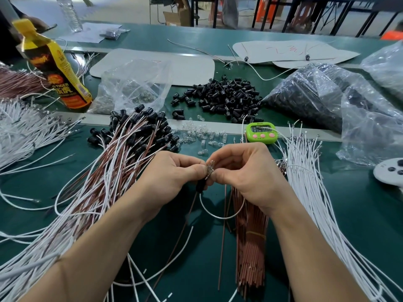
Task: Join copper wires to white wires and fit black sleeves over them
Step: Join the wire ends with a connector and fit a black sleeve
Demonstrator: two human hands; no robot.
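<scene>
At the centre the left hand (pixel 172 171) has its grip pinched on the top of a sleeve (pixel 200 185). The right hand (pixel 242 168) has its grip pinched on a bulb (pixel 209 166) touching the sleeve's upper end. A copper wire (pixel 189 212) and a white wire (pixel 218 217) trail from the sleeve toward 6 o'clock over the tabletop (pixel 349 214). A slack pinch could let the sleeve slide down the wires. Too hard a push may bend the joint or crack the bulb. The tails could also snag the bundle (pixel 250 236) at 5 o'clock.
</scene>
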